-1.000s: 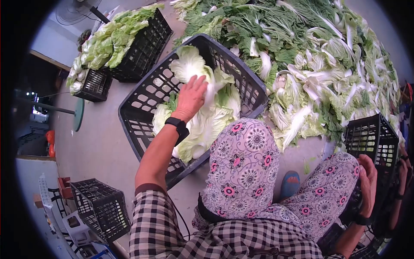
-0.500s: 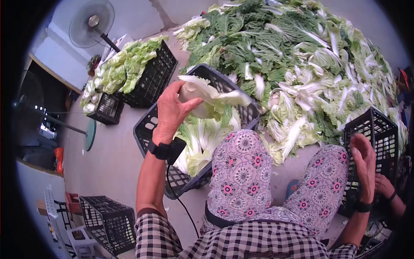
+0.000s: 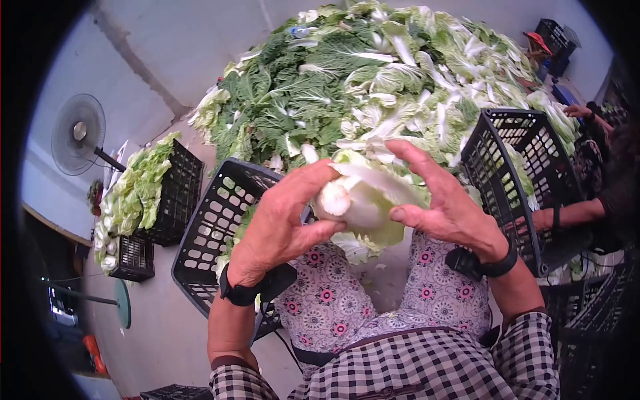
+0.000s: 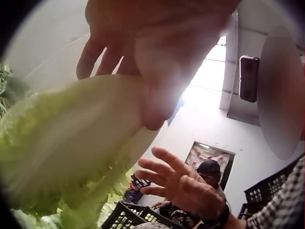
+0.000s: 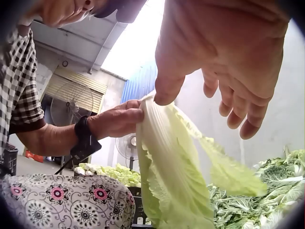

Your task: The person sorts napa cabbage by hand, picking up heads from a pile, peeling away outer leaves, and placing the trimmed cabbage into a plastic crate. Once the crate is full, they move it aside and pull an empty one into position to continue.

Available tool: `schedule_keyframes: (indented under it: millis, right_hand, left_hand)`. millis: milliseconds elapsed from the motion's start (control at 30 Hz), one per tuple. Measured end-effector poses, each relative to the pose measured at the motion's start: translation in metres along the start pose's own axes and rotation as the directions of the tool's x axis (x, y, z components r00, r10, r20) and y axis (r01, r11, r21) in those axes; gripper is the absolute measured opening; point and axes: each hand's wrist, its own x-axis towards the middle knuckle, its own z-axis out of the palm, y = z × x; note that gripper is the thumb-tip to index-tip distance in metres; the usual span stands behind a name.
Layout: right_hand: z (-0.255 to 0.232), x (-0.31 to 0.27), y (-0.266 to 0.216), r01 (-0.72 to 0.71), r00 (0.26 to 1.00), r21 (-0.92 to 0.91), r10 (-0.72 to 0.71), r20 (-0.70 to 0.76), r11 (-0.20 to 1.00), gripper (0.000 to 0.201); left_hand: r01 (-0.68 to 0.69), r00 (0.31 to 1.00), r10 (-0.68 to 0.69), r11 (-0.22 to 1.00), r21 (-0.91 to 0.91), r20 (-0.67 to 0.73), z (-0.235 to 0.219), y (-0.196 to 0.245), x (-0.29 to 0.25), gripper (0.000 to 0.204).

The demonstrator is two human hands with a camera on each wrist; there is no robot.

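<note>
A Chinese cabbage point(image 3: 370, 207) is up over the lap, its white cut base turned towards the head camera. My left hand point(image 3: 280, 223) grips it near the base, thumb below and fingers above. On the other side my right hand point(image 3: 457, 210) is spread, fingers apart and thumb tip right at the leaves. The right wrist view shows the cabbage point(image 5: 164, 157) with its leaves hanging down and one leaf standing away from the rest. There the right hand point(image 5: 224, 57) is over it, fingers extended.
A black crate point(image 3: 190, 257) with cabbage stands by the left knee. Ahead lies a big heap of cabbage leaves point(image 3: 287, 100). Another black crate point(image 3: 490, 150) is at the right, with another person's hand point(image 3: 530, 223) beside it. Filled crates point(image 3: 177, 193) and a fan point(image 3: 79, 130) stand far left.
My left hand has lifted the cabbage out of the left crate and brought it over the lap. My right hand has come from beside the right knee up to the cabbage.
</note>
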Motion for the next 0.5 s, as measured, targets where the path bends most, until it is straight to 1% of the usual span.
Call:
schedule_keyframes:
  millis: [33,67,133,167,200,267,300,333,367,433,467,500]
  right_hand:
    - [-0.001,0.001,-0.001,0.082,0.996,-0.012,-0.083,-0.018,0.997,0.072]
    - [-0.002,-0.001,-0.003,0.009,0.999,0.086,-0.013,0.051,0.996,0.073]
    - [-0.004,-0.003,-0.008,-0.148,0.975,0.269,0.094,0.202,0.952,0.074]
    - [-0.002,-0.003,-0.01,-0.067,0.992,0.231,0.04,0.118,0.971,0.064]
    - [-0.004,-0.004,-0.01,-0.044,0.993,0.154,0.027,0.114,0.987,0.06]
    - [-0.006,-0.005,-0.008,0.003,0.994,-0.002,-0.003,0.11,1.0,0.051]
    - [-0.005,-0.004,-0.005,0.106,0.994,-0.064,-0.104,0.038,0.992,0.047]
    - [-0.002,-0.004,-0.003,0.202,0.978,-0.134,-0.207,-0.027,0.97,0.042]
    - [0.0,-0.003,-0.001,0.288,0.946,-0.211,-0.312,-0.086,0.934,0.037]
    - [0.002,-0.002,-0.001,0.28,0.943,-0.291,-0.319,-0.096,0.915,0.034]
    - [0.003,-0.002,-0.001,0.276,0.941,-0.33,-0.324,-0.099,0.903,0.033]
    - [0.003,-0.004,0.0,0.237,0.955,-0.321,-0.281,-0.096,0.917,0.034]
  left_hand:
    - [-0.004,0.999,0.006,0.999,-0.039,0.044,0.004,0.003,0.001,0.059]
    - [-0.005,0.996,0.012,0.997,-0.076,0.088,0.008,0.007,0.002,0.06]
    - [0.0,0.988,0.02,0.992,-0.128,0.156,0.014,0.013,0.004,0.061]
    - [0.007,0.983,0.019,0.99,-0.143,0.181,0.016,0.015,0.006,0.061]
    - [0.014,0.979,0.018,0.988,-0.156,0.205,0.017,0.017,0.006,0.062]
    - [0.013,0.98,0.017,0.989,-0.149,0.199,0.019,0.015,0.004,0.063]
    - [0.017,0.979,0.011,0.991,-0.136,0.202,0.019,0.014,0.004,0.062]
    - [0.02,0.979,0.006,0.992,-0.124,0.205,0.019,0.014,0.004,0.062]
    - [0.007,0.982,0.008,0.997,-0.078,0.191,0.021,0.014,0.004,0.06]
    - [-0.016,0.987,0.014,1.0,0.012,0.161,0.023,0.014,0.005,0.055]
    - [0.078,0.99,-0.078,0.997,0.003,0.119,0.025,0.014,0.005,0.052]
    - [0.171,0.982,-0.17,0.985,-0.009,0.077,0.027,0.014,0.005,0.05]
